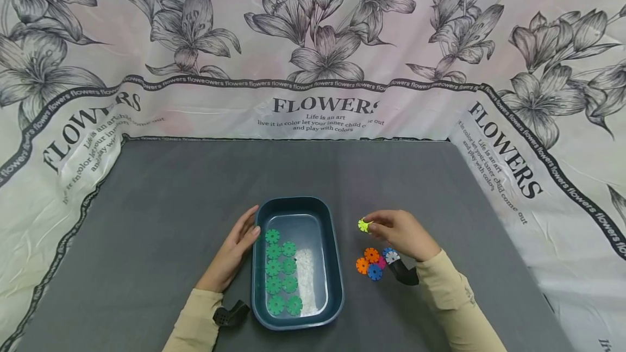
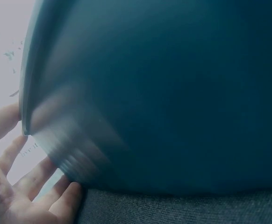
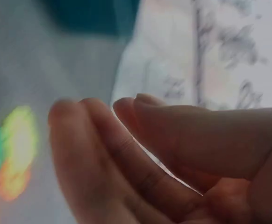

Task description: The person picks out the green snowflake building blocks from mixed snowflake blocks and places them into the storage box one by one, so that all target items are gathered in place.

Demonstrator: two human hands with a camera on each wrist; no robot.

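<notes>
My left hand [image 1: 233, 251] steadies a dark blue tray [image 1: 338, 265] by its left side; in the left wrist view the fingers [image 2: 33, 182] spread against the outer wall. Several green flower-shaped discs [image 1: 274, 268] lie in two rough columns in the tray's left half. My right hand [image 1: 403, 232] is to the tray's right, its fingertips at a yellow notched disc [image 1: 363, 225], partly hidden by them. In the right wrist view, the bent fingers [image 3: 66, 140] show nothing between them, and the blurred yellow disc [image 3: 20, 137] appears apart, to their left.
Just nearer than the right hand is a small cluster of discs: orange [image 1: 371, 255], blue [image 1: 374, 272], pink and white. A black wrist camera [image 1: 403, 273] sits beside it. Flower-printed cloth [image 1: 323, 113] borders the grey tabletop [image 1: 205, 173] at back and sides.
</notes>
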